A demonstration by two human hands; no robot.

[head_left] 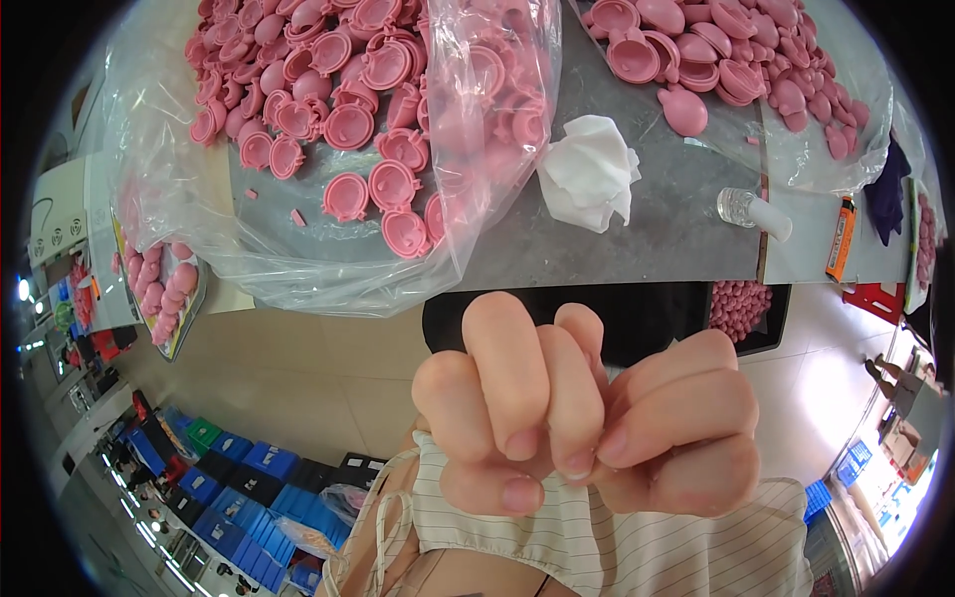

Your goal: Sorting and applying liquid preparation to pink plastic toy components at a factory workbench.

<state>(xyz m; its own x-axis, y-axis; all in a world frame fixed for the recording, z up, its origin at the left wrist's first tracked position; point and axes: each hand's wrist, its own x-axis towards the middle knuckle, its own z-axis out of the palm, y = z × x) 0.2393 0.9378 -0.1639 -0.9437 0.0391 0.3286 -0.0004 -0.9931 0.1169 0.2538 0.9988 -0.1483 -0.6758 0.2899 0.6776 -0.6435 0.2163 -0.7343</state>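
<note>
My left hand and my right hand meet in front of my chest, below the table's near edge. The fingers of both are curled in, and the fingertips press together where the hands touch. Anything pinched between them is too small or too hidden to make out. Beyond my hands, a pile of pink round plastic shells lies in a clear plastic bag on the grey table. Some shells sit hollow side up. More pink shells are heaped at the far right.
Crumpled white tissue stands mid-table. Right of it are a small clear bottle with a whitish end and a narrow orange pack. A dark bin of small pink pieces is under the table edge. Blue crates stack at lower left.
</note>
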